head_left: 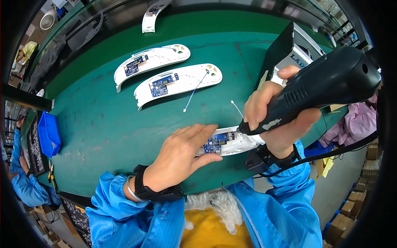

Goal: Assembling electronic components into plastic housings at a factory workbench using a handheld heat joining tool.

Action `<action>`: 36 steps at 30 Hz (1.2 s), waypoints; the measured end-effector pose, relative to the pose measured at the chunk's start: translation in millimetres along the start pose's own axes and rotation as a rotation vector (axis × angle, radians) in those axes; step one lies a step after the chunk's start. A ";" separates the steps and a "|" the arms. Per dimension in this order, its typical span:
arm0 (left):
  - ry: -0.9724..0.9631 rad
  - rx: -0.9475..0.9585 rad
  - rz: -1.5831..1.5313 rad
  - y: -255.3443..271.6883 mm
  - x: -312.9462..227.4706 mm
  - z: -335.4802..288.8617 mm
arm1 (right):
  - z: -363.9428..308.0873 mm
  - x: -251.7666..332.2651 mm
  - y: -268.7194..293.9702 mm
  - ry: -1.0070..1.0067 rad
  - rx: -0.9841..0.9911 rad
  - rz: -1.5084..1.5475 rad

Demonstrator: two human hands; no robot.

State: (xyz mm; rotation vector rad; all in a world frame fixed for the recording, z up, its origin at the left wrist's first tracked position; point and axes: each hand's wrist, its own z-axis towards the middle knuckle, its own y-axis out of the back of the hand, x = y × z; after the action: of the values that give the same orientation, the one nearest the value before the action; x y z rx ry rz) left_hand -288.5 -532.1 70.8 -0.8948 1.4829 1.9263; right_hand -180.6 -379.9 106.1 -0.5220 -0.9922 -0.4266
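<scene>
My right hand [269, 111] is wrapped round a black electric screwdriver [314, 89], tilted so that its nose points down to the left. The nose meets a white curved plastic housing [244, 143] by the right end of a blue circuit board [214, 144]; the bit's exact contact is hidden. From the left, my left hand [184, 151] grips that housing, thumb along the near edge and fingers over the far edge. A short white-and-blue wire with a connector [237, 108] sticks up beyond it. Two similar white housings [182, 84] [159, 58] with blue boards lie farther back.
A black and silver box-shaped device [285, 53] stands at the back right of the green table [103, 124]. A blue bin [49, 134] sits at the left edge. Another white housing [149, 22] rests at the far side. The screwdriver's black cable [322, 153] curves past my right wrist.
</scene>
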 end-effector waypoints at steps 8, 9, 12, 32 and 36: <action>-0.032 -0.044 -0.014 -0.2 3.9 -0.3 | -0.1 0.9 -8.6 -0.104 -0.087 0.122; -0.035 -0.048 -0.012 0.0 3.6 0.1 | -0.1 0.6 -9.1 -0.102 -0.094 0.112; -0.037 -0.046 -0.011 1.0 -0.1 0.4 | -3.8 0.7 -9.6 -0.075 -0.109 0.122; -0.002 -0.017 0.020 -0.8 1.9 0.0 | -4.6 42.3 83.1 0.487 -0.087 -0.300; 0.030 -0.004 0.015 0.7 -0.6 1.0 | -4.9 39.5 79.5 0.463 -0.097 -0.266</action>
State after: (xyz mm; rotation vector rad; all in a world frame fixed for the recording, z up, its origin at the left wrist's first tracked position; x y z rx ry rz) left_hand -288.8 -531.2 71.9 -0.9213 1.5074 1.9350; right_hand -113.6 -323.3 120.9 -0.3542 -0.5946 -0.7976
